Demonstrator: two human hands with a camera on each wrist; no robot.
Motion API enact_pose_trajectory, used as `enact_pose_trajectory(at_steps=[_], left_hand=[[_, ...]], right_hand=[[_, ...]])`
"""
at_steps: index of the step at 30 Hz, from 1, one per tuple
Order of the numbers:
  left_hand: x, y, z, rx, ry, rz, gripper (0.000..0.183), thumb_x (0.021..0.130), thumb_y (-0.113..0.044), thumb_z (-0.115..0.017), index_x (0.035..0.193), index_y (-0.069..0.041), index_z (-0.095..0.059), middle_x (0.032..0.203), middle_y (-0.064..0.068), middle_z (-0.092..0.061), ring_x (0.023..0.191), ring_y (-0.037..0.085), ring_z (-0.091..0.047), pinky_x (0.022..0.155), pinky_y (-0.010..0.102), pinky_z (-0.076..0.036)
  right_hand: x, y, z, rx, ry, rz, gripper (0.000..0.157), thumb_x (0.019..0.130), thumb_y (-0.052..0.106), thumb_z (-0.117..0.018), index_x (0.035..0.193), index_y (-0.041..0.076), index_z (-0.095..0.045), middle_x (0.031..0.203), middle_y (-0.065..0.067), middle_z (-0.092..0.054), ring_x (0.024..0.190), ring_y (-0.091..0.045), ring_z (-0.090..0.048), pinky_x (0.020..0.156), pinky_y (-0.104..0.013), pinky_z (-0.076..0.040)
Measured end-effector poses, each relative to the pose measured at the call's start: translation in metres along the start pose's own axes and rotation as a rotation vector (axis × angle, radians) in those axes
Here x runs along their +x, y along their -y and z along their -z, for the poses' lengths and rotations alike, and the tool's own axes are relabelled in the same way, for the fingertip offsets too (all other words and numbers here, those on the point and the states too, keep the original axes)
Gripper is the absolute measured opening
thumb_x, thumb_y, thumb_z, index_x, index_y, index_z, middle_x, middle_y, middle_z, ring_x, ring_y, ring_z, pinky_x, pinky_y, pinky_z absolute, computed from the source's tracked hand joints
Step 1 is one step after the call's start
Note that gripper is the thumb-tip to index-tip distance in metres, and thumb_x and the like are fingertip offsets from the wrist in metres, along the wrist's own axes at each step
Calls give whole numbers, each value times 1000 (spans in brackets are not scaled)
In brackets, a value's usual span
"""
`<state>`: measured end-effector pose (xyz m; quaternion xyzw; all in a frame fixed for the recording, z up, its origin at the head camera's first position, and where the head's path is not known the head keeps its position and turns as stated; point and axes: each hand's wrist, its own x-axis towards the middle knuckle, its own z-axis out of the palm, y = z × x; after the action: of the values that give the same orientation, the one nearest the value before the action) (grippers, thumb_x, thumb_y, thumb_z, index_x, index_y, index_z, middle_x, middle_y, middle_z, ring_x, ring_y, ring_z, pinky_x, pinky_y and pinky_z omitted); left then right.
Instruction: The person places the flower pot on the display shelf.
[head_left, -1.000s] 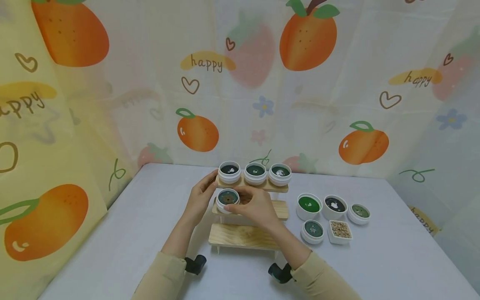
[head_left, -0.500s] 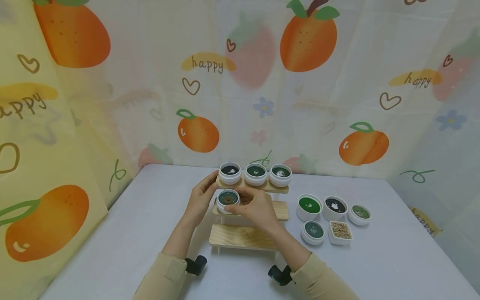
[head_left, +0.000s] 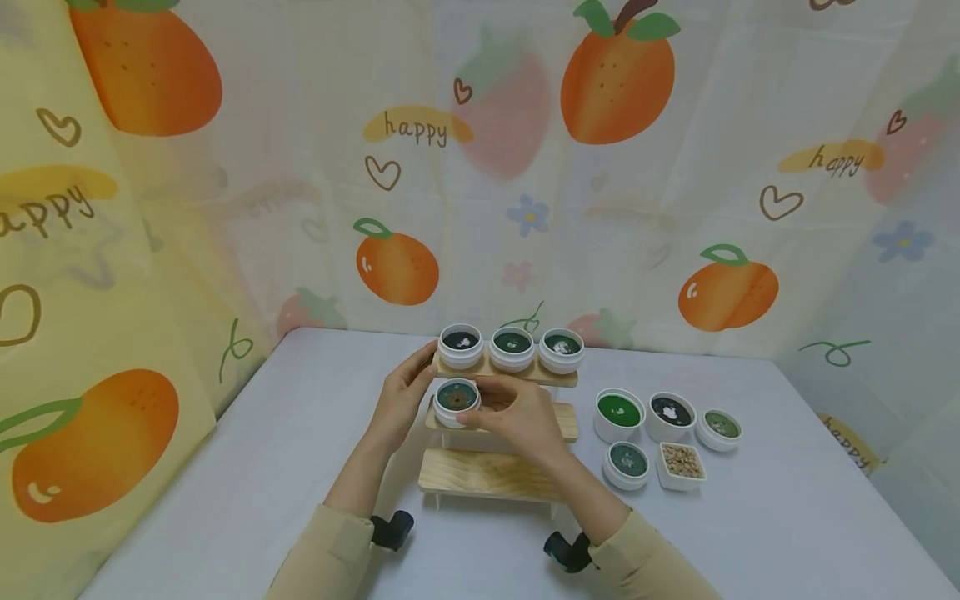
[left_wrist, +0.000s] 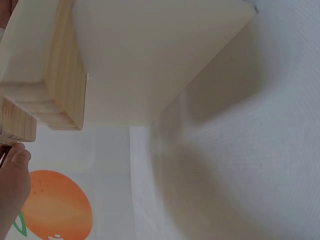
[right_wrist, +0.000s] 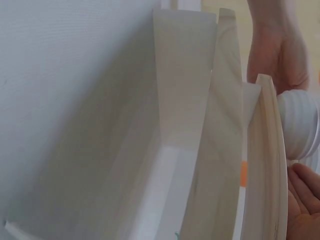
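Note:
A three-tier wooden stand [head_left: 487,473] with white supports stands on the table. My left hand [head_left: 401,396] holds the left end of its top tier; in the left wrist view, the fingertips [left_wrist: 20,151] meet the board's edge. A small white round cup [head_left: 456,397] with dark teal contents and a brown centre sits at the middle tier's left end. My right hand [head_left: 521,412] is just to its right, thumb and fingers spread apart. In the right wrist view, those fingertips lie right beside the cup's ridged side [right_wrist: 298,122]. Three similar cups [head_left: 512,348] line the top tier.
Right of the stand are a green-filled cup [head_left: 618,412], a dark-filled cup [head_left: 670,415] and two low green-topped cups [head_left: 626,464]. A square dish [head_left: 681,465] of pale brown bits stands by them. A fruit-print cloth [head_left: 480,208] hangs behind the table.
My right hand has eased slightly to the right and its thumb has slid back from the cup's front. The left hand, the cup and the stand look unmoved.

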<state>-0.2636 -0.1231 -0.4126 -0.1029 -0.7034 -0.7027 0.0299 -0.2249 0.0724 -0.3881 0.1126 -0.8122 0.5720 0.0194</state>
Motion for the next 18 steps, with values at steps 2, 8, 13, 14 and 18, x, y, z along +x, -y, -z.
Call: enact_pose_trajectory(at_steps=[2, 8, 13, 14, 18], left_hand=[[0, 0, 0, 1, -1, 0, 48, 105, -13, -45, 151, -4, -37, 158, 15, -39, 149, 28, -34, 127, 44, -27], [0, -1, -1, 4, -1, -3, 48, 105, -13, -45, 151, -3, -37, 158, 15, -39, 150, 28, -33, 127, 44, -27], [0, -1, -1, -1, -3, 1, 48, 105, -12, -45, 151, -2, -37, 158, 15, -39, 150, 28, -32, 127, 43, -27], [0, -1, -1, -1, -4, 3, 48, 105, -12, -45, 151, -2, -36, 158, 15, -38, 150, 27, -32, 127, 43, -27], [0, -1, 0, 7, -11, 10, 48, 105, -12, -45, 151, -2, -36, 158, 15, -39, 150, 26, -33, 126, 42, -28]], right_hand=[[-1, 0, 2, -4, -1, -1, 55, 69, 32, -90, 118, 17, -72, 115, -3, -75, 101, -19, -73, 84, -29, -63], [-6, -3, 11, -2, -15, 5, 57, 69, 30, -90, 120, 14, -71, 118, -6, -74, 105, -21, -73, 90, -32, -61], [-13, -6, 20, 6, -28, 8, 54, 68, 27, -91, 118, 16, -72, 118, -5, -74, 107, -20, -72, 93, -30, -60], [-14, -7, 22, 1, -30, 14, 54, 68, 27, -91, 118, 15, -72, 118, -6, -74, 107, -20, -72, 93, -29, -60], [-18, -12, 30, -40, -43, 30, 54, 69, 26, -90, 118, 15, -71, 119, -6, -74, 109, -19, -72, 95, -26, -59]])
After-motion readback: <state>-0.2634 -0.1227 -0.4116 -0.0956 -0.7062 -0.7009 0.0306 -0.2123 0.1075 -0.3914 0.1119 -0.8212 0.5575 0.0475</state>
